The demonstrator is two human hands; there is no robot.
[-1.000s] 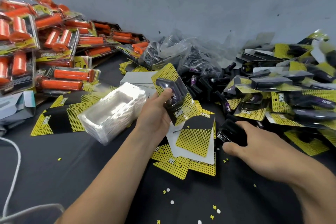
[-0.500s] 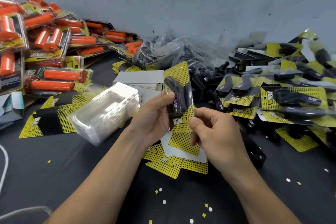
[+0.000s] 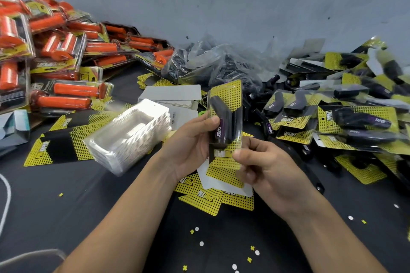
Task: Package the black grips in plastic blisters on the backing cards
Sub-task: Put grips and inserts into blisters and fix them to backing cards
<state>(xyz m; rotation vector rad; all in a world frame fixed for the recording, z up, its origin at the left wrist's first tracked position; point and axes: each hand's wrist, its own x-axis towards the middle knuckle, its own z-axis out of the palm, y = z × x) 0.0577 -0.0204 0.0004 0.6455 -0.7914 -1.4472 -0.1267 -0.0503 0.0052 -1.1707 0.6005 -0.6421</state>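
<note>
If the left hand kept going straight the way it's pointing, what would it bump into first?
Likely the loose black grips heaped by the clear bag; the blister pack in the left hand would touch them first. Depth is unclear.

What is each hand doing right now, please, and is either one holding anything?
The left hand grips the blister pack by its side, thumb on the front.
The right hand pinches the same pack's lower edge.

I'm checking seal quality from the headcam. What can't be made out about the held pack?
Head view:
- back of the blister pack: faces away.
- its lower corner: covered by the right hand.
- its left edge: behind the left hand.
- grips in the clear bag: blurred by glare.
</note>
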